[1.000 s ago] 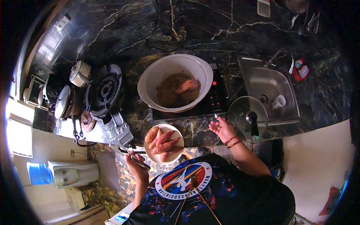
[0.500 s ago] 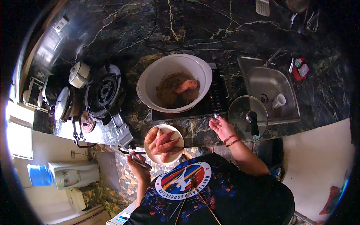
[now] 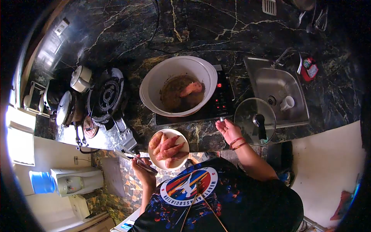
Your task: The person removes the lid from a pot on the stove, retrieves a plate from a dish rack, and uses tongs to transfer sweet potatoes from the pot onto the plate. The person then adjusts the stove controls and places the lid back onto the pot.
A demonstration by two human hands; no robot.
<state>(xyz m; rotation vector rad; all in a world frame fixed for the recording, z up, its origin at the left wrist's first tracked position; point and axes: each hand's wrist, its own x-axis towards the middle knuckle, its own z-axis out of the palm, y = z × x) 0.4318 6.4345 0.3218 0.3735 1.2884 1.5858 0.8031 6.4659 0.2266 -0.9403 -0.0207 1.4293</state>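
Note:
My right hand (image 3: 230,131) is at the front edge of the black induction cooker (image 3: 185,120), its fingertips closed on the small silver knob (image 3: 222,119). Red digits and lights glow on the cooker's panel. On it stands a wide white pot (image 3: 148,94) with shallow brownish liquid and one reddish sweet potato (image 3: 191,89) inside. My left hand (image 3: 142,170) is closed around a dark-handled utensil (image 3: 145,166); its exact kind is hard to make out. Beside that hand, a white plate (image 3: 183,160) bears several sweet potatoes (image 3: 168,143) at the counter's edge.
Right of my right hand lies a glass lid (image 3: 247,123) with a black knob. Beyond it is a steel sink (image 3: 284,79) holding a white cup (image 3: 287,103). A gas burner (image 3: 108,94), pots and a lidded saucepan (image 3: 80,78) crowd the left side.
My right hand's fingers have drawn in on the silver knob. Red digits now show on the cooker's display. The utensil in my left hand has turned slightly.

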